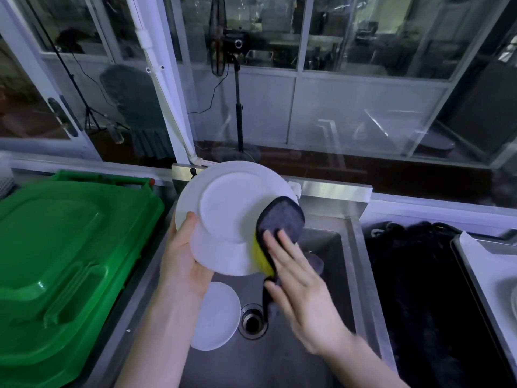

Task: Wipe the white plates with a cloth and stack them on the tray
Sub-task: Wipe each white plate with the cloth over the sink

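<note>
A white plate [223, 208] is held tilted above the steel sink [347, 275], its underside facing me. My left hand [184, 264] grips its lower left rim, thumb on the plate's face. My right hand [296, 281] presses a grey cloth [282, 219] with a yellow side flat against the plate's right rim. A second white plate [218, 317] lies in the sink basin beside the drain [252, 320], partly hidden by my left wrist. At the far right edge a white tray [484, 264] shows only in part.
A big green bin lid [61, 253] fills the left side, close to the sink. A black mat or crate [414, 289] lies right of the sink. Glass panes and a stand [238, 107] rise behind the counter.
</note>
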Tool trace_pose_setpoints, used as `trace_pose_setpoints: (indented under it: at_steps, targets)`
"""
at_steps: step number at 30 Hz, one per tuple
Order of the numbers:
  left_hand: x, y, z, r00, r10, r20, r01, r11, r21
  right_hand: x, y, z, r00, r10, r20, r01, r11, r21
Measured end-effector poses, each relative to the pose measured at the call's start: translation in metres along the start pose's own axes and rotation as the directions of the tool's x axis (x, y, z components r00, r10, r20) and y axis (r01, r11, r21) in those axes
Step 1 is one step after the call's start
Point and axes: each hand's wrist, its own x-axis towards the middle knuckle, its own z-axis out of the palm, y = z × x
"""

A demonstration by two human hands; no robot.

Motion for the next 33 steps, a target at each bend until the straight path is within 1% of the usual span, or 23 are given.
trace_pose_setpoints:
  at_steps: [2,4,5,7,9,11,12,13,16,18,22,23,25,27,29,31,33]
  targets:
    - [-0.005,-0.009,0.012,0.991,-0.117,-0.059,0.117,0.993,-0.013,0.002,-0.011,0.015,0.992,-0.126,0.031,0.13,0.977,-0.168]
    - [-0.01,-0.015,0.021,0.972,-0.22,-0.087,0.218,0.976,-0.031,0.009,-0.015,0.02,0.986,-0.168,0.01,0.165,0.951,-0.261]
    - [-0.011,-0.016,0.022,0.972,-0.219,-0.082,0.217,0.976,-0.036,0.011,-0.013,0.018,0.985,-0.173,-0.005,0.165,0.946,-0.278]
    - [-0.01,-0.015,0.022,0.986,-0.149,-0.072,0.146,0.988,-0.05,0.007,-0.004,0.011,0.988,-0.148,-0.044,0.131,0.954,-0.268]
    - [-0.009,-0.01,0.022,0.994,-0.087,-0.065,0.083,0.995,-0.064,-0.004,0.006,0.004,0.99,-0.042,-0.133,0.017,0.983,-0.182]
    - [-0.011,-0.007,0.024,0.994,-0.067,-0.09,0.061,0.995,-0.075,-0.008,0.007,0.003,0.979,0.058,-0.197,-0.075,0.994,-0.078]
    - [-0.013,-0.009,0.026,0.992,-0.078,-0.096,0.071,0.995,-0.075,-0.007,0.004,0.004,0.98,0.061,-0.191,-0.076,0.994,-0.073]
    - [-0.016,-0.011,0.028,0.989,-0.101,-0.11,0.094,0.993,-0.065,-0.004,-0.001,0.008,0.986,0.028,-0.162,-0.044,0.994,-0.101]
    - [-0.027,-0.017,0.034,0.965,-0.207,-0.16,0.204,0.978,-0.034,0.012,-0.015,0.019,0.992,-0.123,-0.037,0.111,0.969,-0.22]
    - [-0.032,-0.017,0.031,0.953,-0.248,-0.176,0.244,0.969,-0.043,0.023,-0.021,0.022,0.988,-0.154,0.018,0.154,0.958,-0.241]
    - [-0.029,-0.014,0.022,0.959,-0.243,-0.149,0.242,0.97,-0.025,0.031,-0.023,0.025,0.992,-0.112,0.066,0.124,0.968,-0.219]
    - [-0.028,-0.014,0.02,0.96,-0.24,-0.145,0.24,0.971,-0.022,0.028,-0.023,0.026,0.99,-0.121,0.075,0.134,0.967,-0.216]
    - [-0.026,-0.011,0.015,0.96,-0.251,-0.125,0.249,0.968,-0.028,0.018,-0.018,0.027,0.978,-0.186,0.098,0.205,0.95,-0.236]
    - [-0.024,-0.009,0.009,0.966,-0.23,-0.115,0.228,0.973,-0.027,0.005,-0.009,0.024,0.973,-0.218,0.078,0.231,0.94,-0.251]
    - [-0.022,-0.007,0.004,0.979,-0.169,-0.113,0.168,0.986,-0.019,-0.003,0.003,0.017,0.989,-0.15,-0.015,0.144,0.972,-0.188]
    - [-0.022,-0.005,0.003,0.988,-0.131,-0.083,0.132,0.991,0.011,-0.002,0.011,0.01,0.993,-0.018,-0.115,0.012,0.998,-0.057]
    - [-0.024,-0.003,0.002,0.991,-0.126,-0.044,0.128,0.991,0.048,0.008,0.016,0.004,0.981,0.105,-0.166,-0.094,0.993,0.075]
